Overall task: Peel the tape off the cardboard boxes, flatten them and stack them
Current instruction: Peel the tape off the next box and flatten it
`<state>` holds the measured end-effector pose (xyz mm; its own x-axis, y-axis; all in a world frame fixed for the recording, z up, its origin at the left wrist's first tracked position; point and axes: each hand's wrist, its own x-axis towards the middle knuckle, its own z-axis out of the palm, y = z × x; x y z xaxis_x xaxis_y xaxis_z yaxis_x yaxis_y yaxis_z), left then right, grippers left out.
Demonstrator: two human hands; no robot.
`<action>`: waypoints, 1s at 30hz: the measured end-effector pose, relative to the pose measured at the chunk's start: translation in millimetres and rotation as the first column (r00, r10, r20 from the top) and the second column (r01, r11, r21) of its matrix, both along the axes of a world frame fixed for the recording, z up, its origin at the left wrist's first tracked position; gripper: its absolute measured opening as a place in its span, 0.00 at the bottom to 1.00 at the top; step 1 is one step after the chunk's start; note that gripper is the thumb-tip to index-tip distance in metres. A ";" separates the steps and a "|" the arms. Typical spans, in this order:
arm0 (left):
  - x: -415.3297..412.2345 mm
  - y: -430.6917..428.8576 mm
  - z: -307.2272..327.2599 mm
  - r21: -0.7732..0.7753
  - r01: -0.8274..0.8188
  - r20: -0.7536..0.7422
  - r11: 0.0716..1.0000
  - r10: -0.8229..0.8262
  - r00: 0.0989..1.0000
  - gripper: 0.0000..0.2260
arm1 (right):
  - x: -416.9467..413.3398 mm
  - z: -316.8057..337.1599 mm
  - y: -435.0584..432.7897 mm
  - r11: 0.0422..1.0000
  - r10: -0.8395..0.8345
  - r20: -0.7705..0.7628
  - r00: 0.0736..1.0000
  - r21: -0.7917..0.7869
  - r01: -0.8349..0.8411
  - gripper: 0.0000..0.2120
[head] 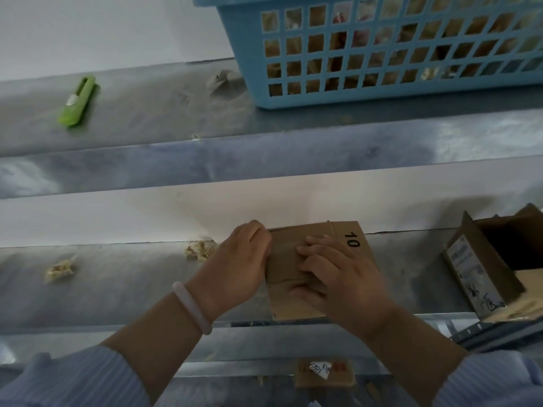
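One cardboard box (318, 259), printed "10" on its far corner, lies folded flat at the front of the lower metal shelf (132, 292), between the person's two hands. The left hand (238, 267) curls its fingers round the box's left edge and grips it; one pale bracelet (192, 306) sits on that wrist. The right hand (338, 277) lies across the box's top face with bent fingertips (311, 249) pressed to the cardboard; whether it pinches any tape I cannot tell. Well to the right stands one open box (496, 259) bearing a label. A third, small box (323, 374) with a white label shows below the shelf edge. Two crumpled tape wads (58, 270) lie on the shelf to the left, one of them (199, 249) just beside the left hand. The upper shelf (152, 133) holds one green cutter (78, 101), one grey wad (219, 82) and one blue basket (382, 86).
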<state>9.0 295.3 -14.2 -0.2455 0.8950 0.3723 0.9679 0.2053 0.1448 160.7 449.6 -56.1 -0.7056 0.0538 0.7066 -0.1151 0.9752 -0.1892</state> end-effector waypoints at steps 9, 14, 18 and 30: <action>37.2 20.3 -12.6 0.060 -0.703 0.995 0.709 -0.096 -0.013 0.10 | 12.2 0.0 5.2 0.993 -0.045 0.007 0.999 -0.105 0.045 0.18; 42.6 26.0 -3.4 0.133 -0.679 0.989 0.722 -0.138 0.046 0.08 | 15.2 20.6 9.2 0.969 -0.171 0.251 0.953 -0.131 0.208 0.32; 41.6 33.3 10.0 0.228 -0.621 0.955 0.750 -0.048 0.294 0.07 | 10.4 31.6 17.3 0.954 -0.100 0.463 0.881 -0.206 0.216 0.44; 45.6 52.4 -16.5 0.048 -0.674 0.994 0.738 0.031 0.105 0.06 | 39.2 -35.5 22.3 0.707 0.015 0.537 0.843 -0.602 0.371 0.47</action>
